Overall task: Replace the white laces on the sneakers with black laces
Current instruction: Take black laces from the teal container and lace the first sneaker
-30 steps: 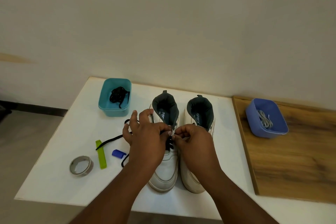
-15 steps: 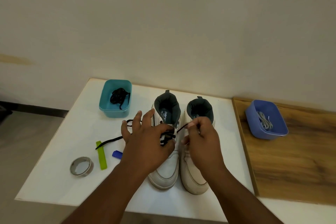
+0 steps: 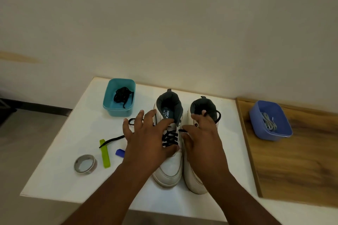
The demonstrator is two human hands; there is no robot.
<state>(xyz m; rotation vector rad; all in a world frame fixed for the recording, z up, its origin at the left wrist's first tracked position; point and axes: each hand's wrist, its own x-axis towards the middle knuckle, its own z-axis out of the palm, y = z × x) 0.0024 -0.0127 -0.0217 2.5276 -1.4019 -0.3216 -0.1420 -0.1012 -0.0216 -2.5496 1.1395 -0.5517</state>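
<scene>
Both hands have spread apart since half a second ago: my left hand (image 3: 146,139) has flattened out, and my right hand (image 3: 201,133) has slid over onto the right sneaker (image 3: 193,179).

I see the left hand lying with fingers straight and splayed over the left sneaker's (image 3: 170,168) outer side, gripping nothing. The black lace (image 3: 170,138) is crossed through that sneaker's eyelets, between the two hands; one loose end trails left from under the left hand across the white table (image 3: 54,170) to the green strip (image 3: 105,153). Its other end runs right, and the right hand pinches it at the right sneaker's collar, where a black loop shows just past the fingers.

Both sneakers stand side by side at the middle of the table, toes toward its near edge, touching or nearly so.

At the far left corner sits the teal tub (image 3: 118,109), holding a bundle of black lace. A tape roll (image 3: 85,164) lies toward the near left corner, with a small blue piece (image 3: 120,152) beside the strip. On the wooden board (image 3: 292,170) to the right, a blue tub (image 3: 270,133) holds the white laces (image 3: 268,124).
</scene>
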